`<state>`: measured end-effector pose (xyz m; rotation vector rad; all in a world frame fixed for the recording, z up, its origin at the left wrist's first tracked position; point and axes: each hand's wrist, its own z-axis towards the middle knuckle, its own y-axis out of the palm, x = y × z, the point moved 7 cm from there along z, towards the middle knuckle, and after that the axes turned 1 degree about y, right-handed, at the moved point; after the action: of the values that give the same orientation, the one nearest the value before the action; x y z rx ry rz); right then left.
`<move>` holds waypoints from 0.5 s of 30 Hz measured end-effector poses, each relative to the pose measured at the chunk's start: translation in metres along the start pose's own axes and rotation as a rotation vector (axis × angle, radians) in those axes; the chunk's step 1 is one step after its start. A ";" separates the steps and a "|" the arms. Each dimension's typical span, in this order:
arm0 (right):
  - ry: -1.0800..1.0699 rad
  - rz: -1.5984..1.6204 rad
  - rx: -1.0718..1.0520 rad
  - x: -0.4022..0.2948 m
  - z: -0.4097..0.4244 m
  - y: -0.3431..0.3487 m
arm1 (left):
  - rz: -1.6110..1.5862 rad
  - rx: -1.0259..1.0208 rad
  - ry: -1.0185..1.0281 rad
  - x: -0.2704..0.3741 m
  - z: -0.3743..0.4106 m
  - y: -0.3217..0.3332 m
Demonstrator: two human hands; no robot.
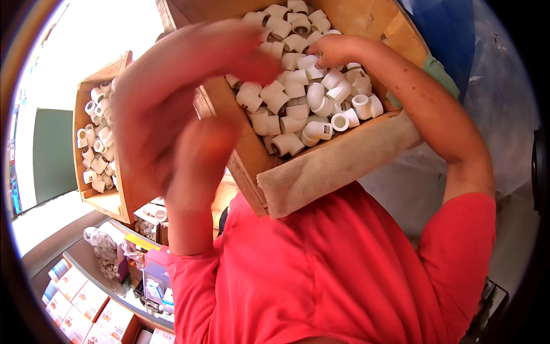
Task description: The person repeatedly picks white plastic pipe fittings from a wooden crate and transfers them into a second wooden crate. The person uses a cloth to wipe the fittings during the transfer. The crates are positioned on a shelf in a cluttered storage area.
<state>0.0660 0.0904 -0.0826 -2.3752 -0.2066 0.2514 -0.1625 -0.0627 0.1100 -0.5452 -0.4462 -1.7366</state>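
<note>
My right hand point(333, 50) reaches into a wooden box point(247, 144) with its fingertips against white plastic pipe elbows. One elbow fitting point(312, 67) lies right at those fingertips; whether they grip it cannot be told. My left hand point(172, 103) is raised close to the camera over the box's left side, blurred. Its fingers curve to the right with the thumb apart below, and nothing shows between them. Some fittings near the front wall, such as this elbow point(320, 130), bear printed marks. A beige cloth point(335, 176) covers the box's front edge.
At the left, a second wooden box point(122, 204) holds more white fittings point(99, 146). Below it stand a grey-edged counter point(142, 307) with packages and stacked white cartons point(88, 301). A green cloth point(442, 77) hangs on the box's right edge, near blue sheeting point(449, 34).
</note>
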 end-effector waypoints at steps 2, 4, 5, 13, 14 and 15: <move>-0.021 -0.055 0.012 -0.010 -0.003 -0.006 | -0.044 -0.010 0.046 0.056 0.000 -0.019; -0.019 -0.098 0.016 -0.012 -0.001 -0.006 | 0.005 0.146 0.151 0.097 -0.012 -0.039; -0.019 -0.114 0.018 -0.012 0.000 -0.006 | 0.021 0.193 0.190 0.112 -0.017 -0.045; -0.045 -0.092 0.023 -0.009 -0.002 -0.006 | -0.001 0.167 0.223 0.147 -0.028 -0.044; -0.045 -0.102 0.025 -0.007 -0.001 -0.005 | 0.001 0.164 0.221 0.149 -0.029 -0.044; -0.047 -0.112 0.029 -0.008 -0.001 -0.005 | 0.008 0.165 0.221 0.153 -0.030 -0.045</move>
<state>0.0578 0.0917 -0.0771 -2.3218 -0.3548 0.2555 -0.2384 -0.1908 0.1734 -0.2339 -0.4243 -1.7119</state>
